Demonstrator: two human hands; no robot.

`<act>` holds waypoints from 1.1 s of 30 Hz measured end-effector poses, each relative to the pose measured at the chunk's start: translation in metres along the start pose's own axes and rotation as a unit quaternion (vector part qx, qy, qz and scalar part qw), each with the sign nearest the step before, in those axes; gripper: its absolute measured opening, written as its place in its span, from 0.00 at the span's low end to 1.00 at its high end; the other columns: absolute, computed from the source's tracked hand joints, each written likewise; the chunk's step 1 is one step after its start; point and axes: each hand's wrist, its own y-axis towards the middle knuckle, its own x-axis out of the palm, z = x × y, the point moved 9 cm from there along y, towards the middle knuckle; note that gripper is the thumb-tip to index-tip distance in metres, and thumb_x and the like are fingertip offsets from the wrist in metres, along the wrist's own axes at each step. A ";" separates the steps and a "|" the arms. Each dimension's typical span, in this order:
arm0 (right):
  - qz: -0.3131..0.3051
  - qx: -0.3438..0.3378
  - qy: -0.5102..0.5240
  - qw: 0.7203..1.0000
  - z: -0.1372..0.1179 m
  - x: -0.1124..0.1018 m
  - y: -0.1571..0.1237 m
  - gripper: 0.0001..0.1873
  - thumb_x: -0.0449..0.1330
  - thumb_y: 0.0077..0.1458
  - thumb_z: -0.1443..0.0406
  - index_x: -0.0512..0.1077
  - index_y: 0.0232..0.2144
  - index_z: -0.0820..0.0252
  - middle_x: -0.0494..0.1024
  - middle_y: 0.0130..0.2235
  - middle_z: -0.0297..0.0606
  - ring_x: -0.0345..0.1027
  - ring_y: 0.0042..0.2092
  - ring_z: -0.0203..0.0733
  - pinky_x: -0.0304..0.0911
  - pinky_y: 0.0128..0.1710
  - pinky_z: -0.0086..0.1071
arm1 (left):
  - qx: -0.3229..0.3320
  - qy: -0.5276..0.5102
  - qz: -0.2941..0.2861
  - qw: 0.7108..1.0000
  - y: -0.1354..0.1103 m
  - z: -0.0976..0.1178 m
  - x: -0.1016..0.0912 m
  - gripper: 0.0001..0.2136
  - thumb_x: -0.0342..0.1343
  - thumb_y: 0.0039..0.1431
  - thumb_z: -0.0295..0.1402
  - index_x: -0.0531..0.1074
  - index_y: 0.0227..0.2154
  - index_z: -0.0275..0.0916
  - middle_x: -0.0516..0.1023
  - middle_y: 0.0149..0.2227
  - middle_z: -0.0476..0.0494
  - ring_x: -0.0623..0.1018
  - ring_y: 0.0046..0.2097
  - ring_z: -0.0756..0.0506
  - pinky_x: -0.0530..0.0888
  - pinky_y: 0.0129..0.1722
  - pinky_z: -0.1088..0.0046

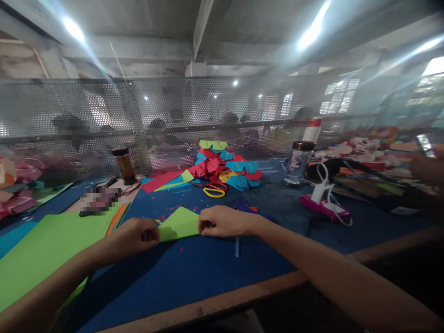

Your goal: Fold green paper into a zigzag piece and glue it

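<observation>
A blue tabletop (194, 273) with a brown edge stretches before a grey perforated metal screen (180, 106). On it, between the two hands, lies a lime-green, roughly triangular piece of paper (181, 223). The left hand (133, 238) has its fingers curled together, seemingly pinching the green piece's left end; the right hand (222, 221) bends its fingers over the right end, apparently pinching it too. The piece is probably light, fairly crisp and easily creased or torn, so a gentle hold at both lower corners should suit it. Beyond it sits a heap of red, blue and yellow paper cut-outs (212, 164). Both fingertip contacts are partly hidden, and the layers cannot be counted. Right of the green piece, a dark-blue item (243, 203) is half covered by the forearm; left of it, a pixelated object (101, 201) is unreadable.
</observation>
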 end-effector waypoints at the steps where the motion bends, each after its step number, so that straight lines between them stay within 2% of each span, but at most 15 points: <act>1: -0.002 0.003 0.001 1.000 0.001 -0.001 -0.001 0.07 0.61 0.54 0.70 0.77 0.36 0.62 0.79 0.36 0.38 0.71 0.36 0.37 0.59 0.34 0.26 | -0.002 0.001 -0.004 1.000 0.000 0.000 -0.001 0.08 0.51 0.53 0.33 0.74 0.28 0.38 0.76 0.27 0.47 0.74 0.29 0.48 0.68 0.30 0.75; 6: -0.020 0.023 0.009 0.999 0.005 -0.004 -0.006 0.07 0.61 0.53 0.70 0.77 0.35 0.64 0.80 0.36 0.38 0.72 0.35 0.36 0.59 0.33 0.25 | -0.018 0.000 -0.026 0.999 -0.002 -0.007 -0.003 0.08 0.53 0.53 0.34 0.75 0.28 0.38 0.77 0.27 0.47 0.75 0.30 0.48 0.69 0.30 0.74; 14: -0.033 0.009 0.008 0.999 0.009 -0.005 -0.008 0.09 0.60 0.51 0.72 0.77 0.36 0.63 0.80 0.36 0.37 0.71 0.34 0.35 0.59 0.32 0.24 | -0.032 0.007 -0.042 0.999 -0.007 -0.017 -0.006 0.06 0.55 0.53 0.34 0.76 0.27 0.39 0.77 0.26 0.49 0.75 0.29 0.48 0.69 0.29 0.76; 24: -0.043 0.050 -0.012 0.998 0.016 -0.009 -0.012 0.06 0.61 0.53 0.67 0.77 0.34 0.63 0.79 0.35 0.38 0.71 0.35 0.37 0.58 0.31 0.25 | -0.041 -0.002 -0.066 0.997 -0.010 -0.024 -0.007 0.06 0.55 0.53 0.34 0.76 0.28 0.40 0.78 0.27 0.50 0.76 0.30 0.47 0.69 0.30 0.76; 33: -0.050 0.077 -0.016 0.996 0.021 -0.011 -0.012 0.07 0.63 0.55 0.64 0.77 0.34 0.63 0.80 0.34 0.37 0.71 0.35 0.37 0.55 0.30 0.25 | -0.068 -0.019 -0.076 0.995 -0.010 -0.028 -0.008 0.07 0.55 0.53 0.36 0.76 0.28 0.39 0.77 0.26 0.49 0.75 0.31 0.46 0.67 0.30 0.75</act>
